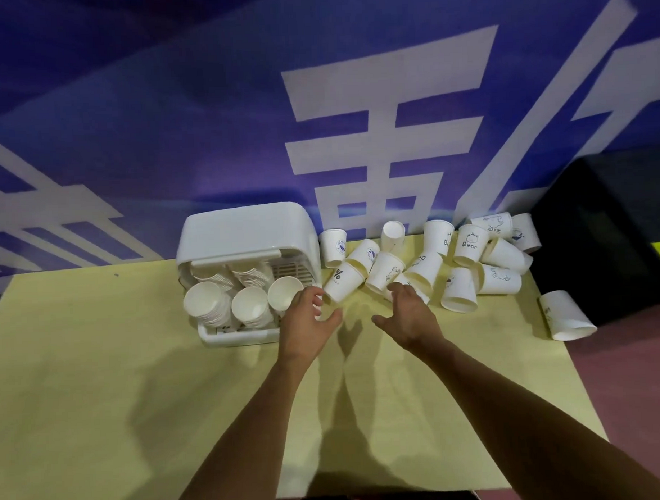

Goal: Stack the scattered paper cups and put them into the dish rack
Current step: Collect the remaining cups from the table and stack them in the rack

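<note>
A white dish rack (245, 230) with a raised lid stands on the yellow table and holds several stacks of white paper cups (225, 302) lying on their sides. To its right, several loose paper cups (459, 245) lie tumbled or stand along the wall. My left hand (304, 318) hovers with relaxed fingers just beside a fallen cup with a percent sign (341, 285). My right hand (409, 310) reaches with spread fingers over another fallen cup (385, 270), its fingertips touching or just above the cups. Neither hand holds anything.
One cup (564, 316) lies apart at the table's right edge. A dark box (612, 232) stands beyond the right end of the table. A blue wall with white lettering runs close behind the cups. The yellow table (100, 370) stretches toward me.
</note>
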